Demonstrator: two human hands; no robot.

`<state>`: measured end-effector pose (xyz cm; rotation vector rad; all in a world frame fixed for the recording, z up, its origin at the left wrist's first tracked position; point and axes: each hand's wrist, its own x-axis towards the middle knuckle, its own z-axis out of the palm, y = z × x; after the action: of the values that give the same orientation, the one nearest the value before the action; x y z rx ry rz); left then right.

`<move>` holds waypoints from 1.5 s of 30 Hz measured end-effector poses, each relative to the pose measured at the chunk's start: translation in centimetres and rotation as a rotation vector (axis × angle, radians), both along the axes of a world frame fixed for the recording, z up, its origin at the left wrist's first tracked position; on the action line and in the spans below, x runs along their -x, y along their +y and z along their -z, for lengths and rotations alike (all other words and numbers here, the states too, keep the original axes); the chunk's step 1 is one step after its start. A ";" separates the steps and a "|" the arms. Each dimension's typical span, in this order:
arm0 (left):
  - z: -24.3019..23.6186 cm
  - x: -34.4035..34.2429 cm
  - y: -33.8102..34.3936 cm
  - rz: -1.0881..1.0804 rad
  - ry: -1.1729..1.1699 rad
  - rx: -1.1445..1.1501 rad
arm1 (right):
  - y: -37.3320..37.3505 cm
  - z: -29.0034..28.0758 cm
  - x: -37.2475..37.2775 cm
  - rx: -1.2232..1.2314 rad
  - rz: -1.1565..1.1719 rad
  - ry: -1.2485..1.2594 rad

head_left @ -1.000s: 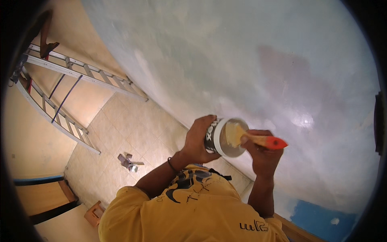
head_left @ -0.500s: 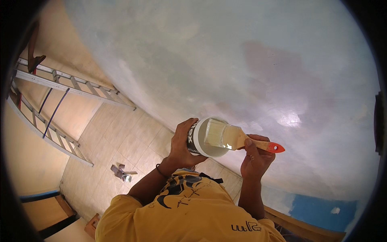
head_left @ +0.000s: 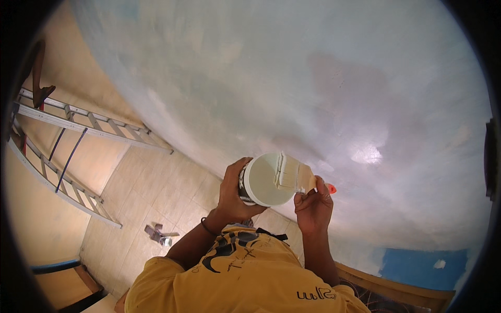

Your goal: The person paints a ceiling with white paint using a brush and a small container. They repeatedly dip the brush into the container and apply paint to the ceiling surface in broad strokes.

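My left hand (head_left: 235,194) is wrapped round the side of a small white paint bucket (head_left: 261,167) with a dark label, its mouth tilted into view. The inside looks pale; how much paint it contains I cannot tell. My right hand (head_left: 315,211) grips the handle of a wide flat paintbrush (head_left: 290,175) with a red handle end. White paint coats the pale bristles, which lie across the bucket's right rim. Both hands are in front of my yellow shirt, close to the wall.
A pale, patchily painted wall (head_left: 224,78) curves along the far and right side. At left stands an aluminium ladder (head_left: 91,125) with another person's foot (head_left: 43,95) on it. Small items (head_left: 159,235) lie on the tiled floor. A wooden frame (head_left: 396,286) is at lower right.
The brush has shifted right from over the bucket's mouth to its right rim, and its handle now points more away from view. The bucket's mouth faces me more fully.
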<state>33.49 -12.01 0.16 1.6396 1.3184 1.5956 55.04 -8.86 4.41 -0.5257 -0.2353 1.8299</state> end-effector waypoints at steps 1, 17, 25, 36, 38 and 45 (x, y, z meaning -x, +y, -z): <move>0.0 -0.1 -0.1 0.010 -0.015 0.024 | 0.0 0.0 0.0 0.007 -0.021 0.067; 2.6 -0.1 -1.4 0.164 -0.135 0.113 | 3.6 -13.1 -1.4 -0.548 0.402 -0.017; 2.1 0.7 -1.4 0.085 -0.228 0.040 | 8.7 -32.9 -0.2 -1.358 1.023 -0.311; 3.2 0.3 -0.9 0.098 -0.286 0.057 | 12.5 -56.1 6.8 -1.750 1.048 -0.819; 3.2 0.3 -0.9 0.082 -0.298 0.043 | 12.7 -58.2 7.4 -1.719 1.066 -0.982; 4.7 1.2 0.0 0.026 -0.211 0.020 | 12.5 -60.7 3.6 -1.672 1.425 -1.155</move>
<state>32.27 -11.98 -4.54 1.4267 1.1953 1.6826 51.42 3.63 65.07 -0.2334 -1.4677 -0.4921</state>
